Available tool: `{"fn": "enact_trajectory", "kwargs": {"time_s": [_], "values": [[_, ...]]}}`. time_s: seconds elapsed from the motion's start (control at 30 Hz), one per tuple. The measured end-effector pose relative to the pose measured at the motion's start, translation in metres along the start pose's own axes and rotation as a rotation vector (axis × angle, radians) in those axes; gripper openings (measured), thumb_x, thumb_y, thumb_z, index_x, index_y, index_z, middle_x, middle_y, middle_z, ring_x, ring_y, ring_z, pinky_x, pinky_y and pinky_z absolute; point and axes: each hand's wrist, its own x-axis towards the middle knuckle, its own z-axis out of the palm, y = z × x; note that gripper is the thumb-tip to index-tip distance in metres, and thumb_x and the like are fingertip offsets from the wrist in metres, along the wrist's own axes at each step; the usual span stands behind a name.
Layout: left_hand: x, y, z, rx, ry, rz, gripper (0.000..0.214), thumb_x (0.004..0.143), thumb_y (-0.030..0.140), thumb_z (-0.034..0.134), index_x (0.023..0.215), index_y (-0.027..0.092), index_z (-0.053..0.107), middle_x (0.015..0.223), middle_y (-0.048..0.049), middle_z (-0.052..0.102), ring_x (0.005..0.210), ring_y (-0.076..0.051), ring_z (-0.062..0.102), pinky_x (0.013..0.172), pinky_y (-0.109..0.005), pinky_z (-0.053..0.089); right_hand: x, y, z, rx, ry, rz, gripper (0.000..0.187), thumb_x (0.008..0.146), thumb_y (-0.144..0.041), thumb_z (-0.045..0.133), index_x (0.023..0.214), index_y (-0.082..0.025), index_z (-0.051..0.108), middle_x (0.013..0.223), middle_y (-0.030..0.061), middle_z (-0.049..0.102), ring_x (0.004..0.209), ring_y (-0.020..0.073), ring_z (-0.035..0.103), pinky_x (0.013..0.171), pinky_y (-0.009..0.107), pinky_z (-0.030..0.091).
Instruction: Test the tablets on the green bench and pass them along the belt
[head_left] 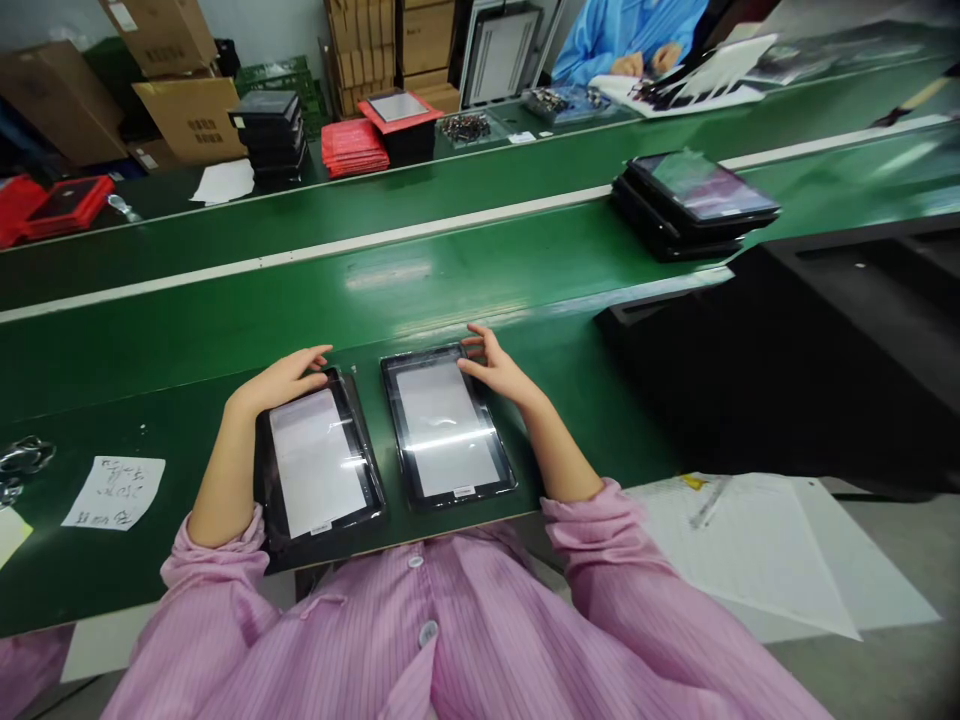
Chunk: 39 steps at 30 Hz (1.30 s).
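Note:
Two black-framed tablets with pale screens lie side by side on the green bench in front of me. My left hand (289,380) rests over the upper edge of the left tablet (319,465), fingers stretched out and apart. Beneath that tablet the edge of another dark piece shows. At the upper right corner of the right tablet (446,425) is my right hand (495,368), with its fingers spread and the thumb over the frame. Each tablet carries a small white label at its near edge. Neither hand is wrapped round anything.
Beyond the bench runs a green conveyor belt (360,280) bearing a stack of tablets (690,205). A large black tray (810,360) stands on the right. At left lies a handwritten note (116,492). Across the line sits a person in blue (622,40), near red pouches (352,148).

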Motion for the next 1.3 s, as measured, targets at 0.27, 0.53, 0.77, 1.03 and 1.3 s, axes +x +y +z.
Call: {"fn": "enact_trajectory", "kwargs": {"time_s": [0.27, 0.53, 0.77, 1.03, 1.3], "values": [[-0.020, 0.032, 0.023, 0.326, -0.252, 0.031, 0.130, 0.074, 0.059, 0.072, 0.157, 0.023, -0.022, 0.167, -0.0234, 0.007, 0.154, -0.041, 0.008, 0.115, -0.071, -0.001, -0.062, -0.007, 0.010, 0.055, -0.116, -0.019, 0.097, 0.079, -0.053, 0.074, 0.154, -0.029, 0.019, 0.163, 0.0149, 0.026, 0.153, 0.0297, 0.023, 0.124, 0.052, 0.025], [-0.016, 0.031, 0.028, 0.358, -0.219, 0.007, 0.128, 0.072, 0.051, 0.076, 0.159, 0.024, -0.014, 0.164, -0.0266, 0.012, 0.153, -0.042, 0.010, 0.114, -0.072, -0.002, -0.065, 0.011, 0.002, 0.189, 0.027, 0.048, 0.077, 0.077, -0.046, 0.075, 0.144, -0.032, 0.041, 0.138, 0.0128, 0.057, 0.132, 0.0280, 0.054, 0.113, 0.051, 0.042], [-0.010, 0.025, 0.013, 0.220, -0.265, 0.029, 0.078, 0.072, 0.026, 0.077, 0.142, 0.038, 0.045, 0.158, -0.0093, 0.023, 0.143, -0.039, 0.030, 0.113, -0.053, 0.033, -0.066, 0.011, 0.000, 0.244, 0.095, 0.160, 0.044, 0.072, -0.039, 0.077, 0.112, -0.025, 0.066, 0.112, 0.0098, 0.071, 0.110, 0.0277, 0.066, 0.106, 0.051, 0.049], [-0.003, 0.020, 0.018, 0.194, -0.282, 0.057, 0.065, 0.070, 0.027, 0.078, 0.130, 0.040, 0.055, 0.151, -0.0063, 0.026, 0.137, -0.040, 0.032, 0.109, -0.057, 0.035, -0.066, 0.009, 0.001, 0.273, 0.133, 0.181, 0.042, 0.066, -0.040, 0.082, 0.103, -0.024, 0.070, 0.109, 0.0097, 0.074, 0.105, 0.0278, 0.070, 0.101, 0.049, 0.053], [0.003, 0.027, 0.018, 0.216, -0.297, 0.008, 0.067, 0.063, 0.014, 0.078, 0.122, 0.039, 0.058, 0.136, -0.0056, 0.035, 0.126, -0.036, 0.041, 0.101, -0.050, 0.044, -0.063, 0.012, 0.004, 0.301, 0.169, 0.226, 0.043, 0.061, -0.035, 0.082, 0.101, -0.023, 0.071, 0.102, 0.0100, 0.074, 0.101, 0.0280, 0.069, 0.099, 0.050, 0.053]]}}
